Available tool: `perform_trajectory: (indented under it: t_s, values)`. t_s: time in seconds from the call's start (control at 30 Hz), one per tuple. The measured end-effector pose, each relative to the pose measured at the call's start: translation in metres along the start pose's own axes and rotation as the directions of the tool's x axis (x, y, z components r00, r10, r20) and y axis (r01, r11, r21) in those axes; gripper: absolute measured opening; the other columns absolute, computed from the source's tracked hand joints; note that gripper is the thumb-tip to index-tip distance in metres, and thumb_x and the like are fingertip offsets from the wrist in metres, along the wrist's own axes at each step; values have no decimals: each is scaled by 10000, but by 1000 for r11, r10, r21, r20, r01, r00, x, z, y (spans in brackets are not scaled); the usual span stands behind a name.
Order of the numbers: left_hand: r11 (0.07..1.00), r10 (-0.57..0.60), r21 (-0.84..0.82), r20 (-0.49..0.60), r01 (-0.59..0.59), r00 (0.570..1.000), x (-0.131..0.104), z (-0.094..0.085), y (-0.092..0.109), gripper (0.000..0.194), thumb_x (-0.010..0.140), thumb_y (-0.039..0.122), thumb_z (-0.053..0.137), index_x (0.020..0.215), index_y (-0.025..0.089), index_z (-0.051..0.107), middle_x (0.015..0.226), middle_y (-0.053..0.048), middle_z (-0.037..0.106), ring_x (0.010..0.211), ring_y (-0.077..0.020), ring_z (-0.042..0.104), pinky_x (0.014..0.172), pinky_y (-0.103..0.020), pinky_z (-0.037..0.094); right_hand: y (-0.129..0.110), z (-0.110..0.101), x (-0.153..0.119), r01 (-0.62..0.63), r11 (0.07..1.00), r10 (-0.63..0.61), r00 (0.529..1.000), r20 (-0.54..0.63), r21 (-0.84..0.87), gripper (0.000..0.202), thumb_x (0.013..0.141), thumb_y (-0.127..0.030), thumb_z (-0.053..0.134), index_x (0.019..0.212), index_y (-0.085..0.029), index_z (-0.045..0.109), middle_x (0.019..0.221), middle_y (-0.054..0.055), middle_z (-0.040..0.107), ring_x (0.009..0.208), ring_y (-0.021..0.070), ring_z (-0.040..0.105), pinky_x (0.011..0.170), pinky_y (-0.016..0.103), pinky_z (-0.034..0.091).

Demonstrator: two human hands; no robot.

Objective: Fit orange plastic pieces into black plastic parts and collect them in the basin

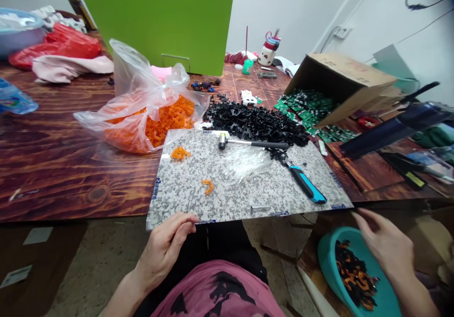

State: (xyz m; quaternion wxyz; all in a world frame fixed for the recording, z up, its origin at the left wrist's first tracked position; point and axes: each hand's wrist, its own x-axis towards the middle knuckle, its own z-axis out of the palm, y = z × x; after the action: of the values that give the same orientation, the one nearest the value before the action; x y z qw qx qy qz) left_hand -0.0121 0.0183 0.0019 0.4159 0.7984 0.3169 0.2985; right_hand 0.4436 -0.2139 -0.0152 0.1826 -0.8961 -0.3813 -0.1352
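Observation:
My left hand (166, 246) is at the front left edge of a speckled grey board (198, 206), its fingers curled together; whether anything is between them is hidden. Beyond the board's front right corner, my right hand (385, 241) has its fingers apart, holding nothing, over a teal basin (328, 250) of black and orange parts. On the board lie one curved orange piece (207, 187), a small orange pile (180, 153), clear thin strips (246, 163), a small hammer (255, 144), blue-handled pliers (307, 184) and a short metal rod (260, 207).
Behind the board are a plastic bag (124, 113) of orange parts and a heap of black parts (255, 120). A tipped cardboard box (349, 73) spills green pieces at right, near a dark bottle (393, 130). A green panel (159, 19) stands behind.

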Motion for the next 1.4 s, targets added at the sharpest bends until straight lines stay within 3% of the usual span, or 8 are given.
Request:
perform_trajectory:
  t_s: [0.13, 0.23, 0.57, 0.73, 0.97, 1.07, 1.2, 1.4]
  values:
    - [1000, 0, 21, -20, 1, 1000, -4, -3, -1, 184, 922, 223, 451, 954, 199, 630, 760, -16, 670, 686, -142, 646, 659, -197, 497, -118, 15, 56, 231, 947, -219, 973, -77, 225, 276, 857, -414, 521, 963, -204, 664, 911, 109, 693, 684, 204, 636, 646, 323, 484]
    - [999, -26, 30, -62, 28, 998, -9, -6, -6, 185, 914, 264, 471, 951, 214, 645, 779, -13, 688, 673, -146, 659, 652, -193, 511, -172, 29, 96, 308, 900, -315, 949, -31, 309, 282, 882, -371, 494, 988, -167, 658, 975, 102, 683, 735, 197, 624, 692, 316, 477]
    - [997, -81, 6, -96, 81, 992, -18, -7, -8, 225, 906, 331, 483, 914, 218, 677, 742, -15, 698, 643, -157, 666, 613, -189, 528, -287, 98, 167, 343, 838, -454, 870, 194, 424, 160, 781, -206, 652, 931, -203, 709, 956, 73, 654, 906, 204, 593, 787, 285, 434]
    - [997, -74, -16, -80, 73, 994, -15, -6, 0, 231, 922, 304, 456, 891, 219, 669, 700, -4, 667, 645, -149, 645, 621, -197, 510, -305, 100, 171, 235, 790, -420, 880, 221, 567, 41, 672, -184, 738, 689, -174, 702, 819, 59, 616, 845, 196, 577, 753, 280, 423]
    - [970, -189, -168, -53, 177, 981, -1, 12, 8, 285, 937, 318, 435, 1036, 193, 672, 800, -45, 709, 696, -166, 644, 688, -259, 534, -301, 57, 104, -39, 540, -361, 892, 273, 841, 407, 838, -526, 505, 886, -143, 634, 664, 13, 583, 539, 111, 520, 520, 247, 439]
    - [961, -187, -218, -59, 170, 981, 14, 25, 16, 345, 938, 327, 428, 1203, 199, 608, 1058, -99, 697, 864, -199, 657, 797, -329, 539, -309, 41, 40, -215, 416, -431, 809, 399, 884, 410, 830, -551, 515, 809, -151, 602, 676, 25, 621, 504, 101, 548, 448, 219, 448]
    - [935, -228, -306, -122, 182, 966, 26, 42, 20, 369, 905, 387, 486, 1170, 185, 642, 1222, -114, 633, 1168, -251, 547, 1013, -400, 412, -326, 21, -32, -583, 225, -522, 604, 602, 781, 293, 838, -485, 553, 786, -199, 585, 703, 7, 650, 506, 101, 583, 414, 192, 436]
    - [727, -508, -601, -147, 331, 849, 20, 49, 12, 388, 830, 462, 590, 1041, 159, 711, 879, -57, 733, 780, -177, 640, 795, -290, 497, -321, 21, -43, -546, 304, -547, 571, 612, 781, 302, 831, -486, 560, 742, -203, 613, 660, -8, 645, 488, 120, 583, 403, 203, 409]
